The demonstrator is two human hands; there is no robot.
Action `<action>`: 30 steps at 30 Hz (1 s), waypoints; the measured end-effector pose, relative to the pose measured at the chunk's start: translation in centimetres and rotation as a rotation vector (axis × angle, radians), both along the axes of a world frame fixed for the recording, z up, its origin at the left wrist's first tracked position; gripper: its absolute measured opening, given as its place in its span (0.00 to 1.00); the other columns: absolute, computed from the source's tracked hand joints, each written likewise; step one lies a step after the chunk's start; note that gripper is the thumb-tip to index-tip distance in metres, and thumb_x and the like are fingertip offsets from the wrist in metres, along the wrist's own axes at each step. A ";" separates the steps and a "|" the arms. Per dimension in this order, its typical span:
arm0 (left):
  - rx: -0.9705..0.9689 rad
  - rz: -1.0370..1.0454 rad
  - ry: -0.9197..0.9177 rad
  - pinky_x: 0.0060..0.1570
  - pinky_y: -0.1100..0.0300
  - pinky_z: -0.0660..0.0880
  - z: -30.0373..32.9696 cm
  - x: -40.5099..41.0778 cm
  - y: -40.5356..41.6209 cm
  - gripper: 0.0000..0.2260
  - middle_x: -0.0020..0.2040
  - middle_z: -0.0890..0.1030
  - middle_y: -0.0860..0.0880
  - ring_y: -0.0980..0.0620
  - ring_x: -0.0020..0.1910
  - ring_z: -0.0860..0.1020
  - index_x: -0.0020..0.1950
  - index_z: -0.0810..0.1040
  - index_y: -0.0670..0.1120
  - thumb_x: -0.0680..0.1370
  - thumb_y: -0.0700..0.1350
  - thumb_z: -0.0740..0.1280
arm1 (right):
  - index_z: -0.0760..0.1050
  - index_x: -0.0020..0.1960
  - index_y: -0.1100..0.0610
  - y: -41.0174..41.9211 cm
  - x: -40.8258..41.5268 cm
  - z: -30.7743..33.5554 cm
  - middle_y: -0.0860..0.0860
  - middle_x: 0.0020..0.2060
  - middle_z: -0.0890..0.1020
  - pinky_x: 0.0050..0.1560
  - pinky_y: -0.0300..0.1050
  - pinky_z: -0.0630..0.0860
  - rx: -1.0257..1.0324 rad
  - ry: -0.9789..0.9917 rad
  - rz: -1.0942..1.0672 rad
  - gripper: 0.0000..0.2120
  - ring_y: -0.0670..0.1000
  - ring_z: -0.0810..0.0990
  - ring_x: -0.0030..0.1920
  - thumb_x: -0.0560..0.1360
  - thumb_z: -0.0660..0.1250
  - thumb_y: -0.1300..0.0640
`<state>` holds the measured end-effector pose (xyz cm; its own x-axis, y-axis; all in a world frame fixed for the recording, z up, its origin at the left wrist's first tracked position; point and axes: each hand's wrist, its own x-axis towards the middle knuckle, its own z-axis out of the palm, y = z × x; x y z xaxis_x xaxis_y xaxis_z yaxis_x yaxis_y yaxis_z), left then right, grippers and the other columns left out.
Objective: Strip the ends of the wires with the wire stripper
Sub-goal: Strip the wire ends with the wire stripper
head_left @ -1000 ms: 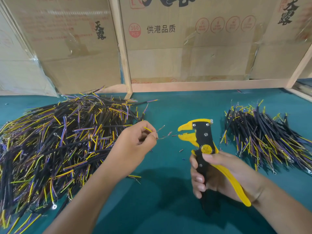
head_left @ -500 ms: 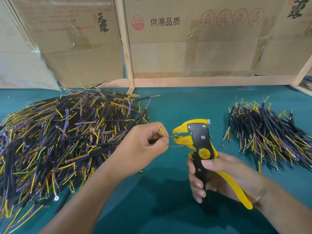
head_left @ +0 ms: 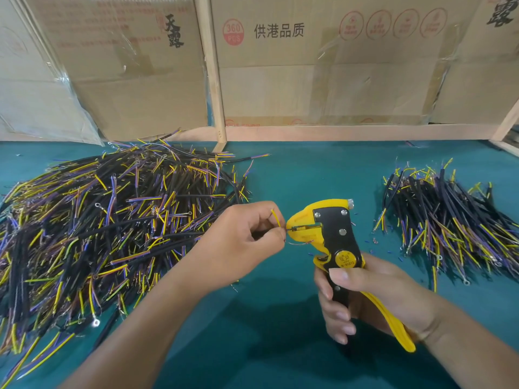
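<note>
Left hand: the left hand [head_left: 247, 237] pinches a thin wire [head_left: 276, 219] between thumb and fingertips. A yellow bit of it pokes up past the fingers.
Right hand: the right hand [head_left: 370, 296] is wrapped tight around the two handles of the wire stripper [head_left: 334, 242].
Where the wire is: its end goes straight into the yellow mouth of the tool, just beside the left fingertips. A second thin end curls loose just under the mouth.
The tool's mouth: it looks closed on the wire end, but I cannot tell how deep the wire sits.
Step now: I think this is the squeeze that bites the coat off the wire end.
How to do it well: keep the wire straight and level with the mouth. Hold it still and firm, so it does not slide out. Squeeze the handles all the way in one smooth go. Keep the fingertips back from the mouth, because they are very near it.
What could go wrong: if the wire goes in crooked, the tool may cut the fine metal threads or leave the coat on.
Big pile: a big heap of wires [head_left: 106, 228] lies on the left of the green table [head_left: 295, 178], likely waiting their turn.
Small pile: a smaller heap [head_left: 449, 220] lies on the right, well apart from the big one. I think these are done.
Bits: tiny scraps lie on the table near the tool.
</note>
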<state>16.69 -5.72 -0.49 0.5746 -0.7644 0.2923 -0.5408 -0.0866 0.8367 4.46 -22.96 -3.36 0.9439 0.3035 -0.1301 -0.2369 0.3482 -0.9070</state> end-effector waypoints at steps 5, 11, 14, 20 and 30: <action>-0.005 0.002 -0.008 0.28 0.65 0.60 0.1 0.1 0.2 0.07 0.28 0.67 0.54 0.55 0.28 0.61 0.39 0.75 0.42 0.75 0.44 0.64 | 0.74 0.39 0.59 -2.1 -1.1 -0.6 0.55 0.27 0.66 0.31 0.45 0.71 -0.029 0.030 0.002 0.22 0.51 0.67 0.25 0.70 0.77 0.42; -0.052 0.035 -0.019 0.28 0.67 0.59 0.6 0.5 0.7 0.07 0.28 0.67 0.56 0.57 0.28 0.61 0.38 0.74 0.41 0.75 0.41 0.63 | 0.71 0.36 0.57 -1.8 -0.9 -0.6 0.51 0.24 0.63 0.24 0.37 0.66 0.037 -0.008 -0.085 0.24 0.46 0.62 0.20 0.68 0.78 0.39; -0.091 0.065 -0.008 0.27 0.67 0.59 0.9 0.8 0.9 0.06 0.28 0.67 0.55 0.57 0.28 0.60 0.37 0.74 0.43 0.74 0.41 0.63 | 0.71 0.36 0.56 -2.0 -0.9 -0.4 0.50 0.24 0.64 0.23 0.36 0.66 0.046 -0.026 -0.091 0.24 0.46 0.62 0.19 0.68 0.78 0.39; -0.123 0.105 -0.014 0.27 0.71 0.59 0.9 0.7 0.8 0.06 0.26 0.67 0.58 0.60 0.25 0.61 0.38 0.73 0.42 0.76 0.38 0.63 | 0.74 0.42 0.61 -1.9 -0.3 -0.5 0.57 0.30 0.68 0.34 0.52 0.73 0.125 -0.042 -0.191 0.21 0.55 0.69 0.28 0.69 0.78 0.45; -0.137 0.125 0.040 0.23 0.71 0.57 0.5 0.3 0.3 0.08 0.26 0.64 0.58 0.59 0.23 0.57 0.42 0.72 0.42 0.82 0.38 0.63 | 0.80 0.53 0.58 -2.4 -0.9 -1.2 0.61 0.50 0.83 0.56 0.59 0.79 -0.141 0.051 -0.167 0.14 0.61 0.82 0.49 0.81 0.64 0.48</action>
